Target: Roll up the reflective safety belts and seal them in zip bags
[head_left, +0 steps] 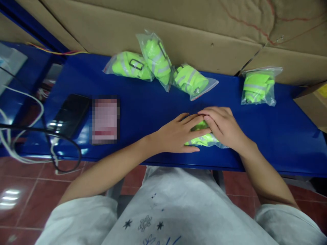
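A clear plastic bag holding a folded neon-yellow reflective garment (204, 139) lies near the front edge of the blue table. My left hand (178, 132) rests flat on its left side, fingers spread. From the right, my right hand (223, 127) curves over the bag's upper right part. Its fingers are pressed together, their tips touching my left fingers. Both hands cover much of the bag, so its far edge is hidden.
Several similar bagged neon garments (131, 66) lie along the table's back, one bag (258, 86) farther right. A black phone-like device (70, 114) and a blurred-out card-like item (105, 119) are at left. Cables (38, 132) hang over the left edge. Cardboard (158, 20) lines the back; a box (314, 105) stands right.
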A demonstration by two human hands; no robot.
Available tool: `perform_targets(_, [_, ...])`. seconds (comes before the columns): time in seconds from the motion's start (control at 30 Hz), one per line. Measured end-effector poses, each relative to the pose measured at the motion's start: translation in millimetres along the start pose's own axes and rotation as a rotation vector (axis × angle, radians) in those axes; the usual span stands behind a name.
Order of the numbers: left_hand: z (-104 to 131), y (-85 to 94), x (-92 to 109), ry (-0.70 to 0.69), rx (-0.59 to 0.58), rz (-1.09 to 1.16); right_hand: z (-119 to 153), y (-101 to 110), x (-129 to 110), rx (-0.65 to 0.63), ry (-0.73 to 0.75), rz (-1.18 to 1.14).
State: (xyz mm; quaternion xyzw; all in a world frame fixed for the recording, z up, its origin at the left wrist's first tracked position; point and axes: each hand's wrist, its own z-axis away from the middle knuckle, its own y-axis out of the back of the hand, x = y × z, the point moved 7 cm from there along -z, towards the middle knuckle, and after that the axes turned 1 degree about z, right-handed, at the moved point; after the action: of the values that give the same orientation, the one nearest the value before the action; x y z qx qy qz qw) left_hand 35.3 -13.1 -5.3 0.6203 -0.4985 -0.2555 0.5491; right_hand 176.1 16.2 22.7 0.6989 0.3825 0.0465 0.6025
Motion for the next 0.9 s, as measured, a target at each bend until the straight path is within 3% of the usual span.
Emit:
perform_targets(0.1, [-0.4, -1.7, 1.7, -0.009, -0.013, -0.024, 1.9, -10.9, 4.1, -0.144, -0.022, -0.017])
perform_targets(0.73, [-0.9, -0.3, 3.6, 0.017, -0.012, -0.027, 2.7, -10.9, 8.4, -0.153, -0.029, -0.025])
perform_targets(0.83, [-2.0, -1.3, 7.4, 0.046, -0.027, -0.025, 3.0, -2.8, 3.1, -0.068, 0.059, 0.023])
perform_targets(0.9, [-3.3, -1.6, 6.4, 0.137, -0.009, 0.0, 6.1, 12.8, -8.4, 0.122, 0.168, 0.073])
